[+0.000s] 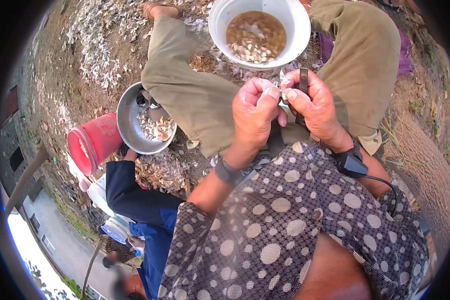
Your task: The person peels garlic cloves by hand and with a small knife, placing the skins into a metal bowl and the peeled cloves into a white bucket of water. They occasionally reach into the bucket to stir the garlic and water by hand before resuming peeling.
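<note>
My left hand [259, 111] is closed, thumb and fingers pinching a small pale garlic clove [284, 94] with bits of papery skin. Facing it, my right hand [315, 106] is closed too, its thumb and finger meeting the clove from the other side. A narrow brown metal knife [303, 80] sticks up between the right fingers, its lower part passing behind the thumb. Beyond both hands stands a white bucket [217, 22], holding brownish water and peeled garlic cloves [252, 51]. Loose white skin [285, 79] rises above the fingertips.
A metal bowl [127, 117] with garlic pieces stands to the left, beside a red bucket [102, 140]. A co-worker in blue [152, 240] sits at lower left near white containers [116, 230]. Garlic skins [97, 37] litter the ground. My bent legs [200, 100] flank the white bucket.
</note>
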`<action>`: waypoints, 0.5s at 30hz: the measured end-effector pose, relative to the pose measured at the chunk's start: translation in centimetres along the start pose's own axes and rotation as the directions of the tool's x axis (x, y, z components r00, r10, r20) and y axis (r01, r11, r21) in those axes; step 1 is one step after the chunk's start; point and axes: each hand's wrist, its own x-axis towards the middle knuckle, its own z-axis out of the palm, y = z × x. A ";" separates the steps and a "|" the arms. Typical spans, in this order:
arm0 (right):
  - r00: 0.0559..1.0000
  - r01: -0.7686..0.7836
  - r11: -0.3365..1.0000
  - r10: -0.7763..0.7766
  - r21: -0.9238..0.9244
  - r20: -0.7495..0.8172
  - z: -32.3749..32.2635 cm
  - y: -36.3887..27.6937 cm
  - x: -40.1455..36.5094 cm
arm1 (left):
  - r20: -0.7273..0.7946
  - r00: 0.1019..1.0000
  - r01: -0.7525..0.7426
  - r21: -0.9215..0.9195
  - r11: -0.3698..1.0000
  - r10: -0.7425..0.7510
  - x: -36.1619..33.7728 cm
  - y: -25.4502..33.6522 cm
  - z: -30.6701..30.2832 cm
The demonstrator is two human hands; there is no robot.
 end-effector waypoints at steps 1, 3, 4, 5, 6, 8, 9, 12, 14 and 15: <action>1.000 -0.025 1.000 0.025 0.005 0.013 0.1 -0.2 0.0 | -0.007 1.000 -0.001 -0.014 1.000 0.001 0.0 0.0 -0.1; 0.999 -0.040 0.999 0.040 0.018 0.026 0.0 -0.2 0.5 | -0.025 1.000 -0.010 0.000 1.000 0.010 0.0 0.1 0.0; 0.998 -0.051 0.998 0.050 0.023 0.032 -0.2 -0.1 0.6 | -0.036 0.999 -0.013 0.004 1.000 0.013 -0.1 0.1 -0.1; 0.994 -0.095 0.995 0.093 0.038 0.053 -0.6 0.0 0.8 | -0.036 0.999 -0.028 0.019 0.999 0.029 -0.1 0.1 -0.2; 0.988 -0.140 0.989 0.136 0.053 0.073 -1.2 0.2 1.1 | -0.036 0.998 -0.043 0.034 0.999 0.044 0.1 0.0 -0.4; 0.977 -0.200 0.974 0.190 0.106 0.091 -1.2 0.5 1.2 | -0.035 0.997 -0.069 0.053 0.996 0.071 0.2 -0.2 -0.7; 0.975 -0.213 0.966 0.202 0.145 0.091 -0.9 0.6 1.3 | -0.034 0.996 -0.083 0.058 0.995 0.085 0.3 -0.3 -1.0; 0.958 -0.285 0.922 0.260 0.261 0.123 -1.0 0.8 1.4 | -0.024 0.993 -0.113 0.058 0.992 0.115 0.2 -0.4 -1.2; 0.953 -0.302 0.919 0.284 0.255 0.105 -1.0 0.9 1.4 | -0.018 0.992 -0.126 0.057 0.990 0.127 0.1 -0.5 -1.3; 0.956 -0.292 0.933 0.284 0.211 0.069 -0.7 0.9 1.4 | -0.018 0.991 -0.129 0.059 0.990 0.131 0.1 -0.5 -1.4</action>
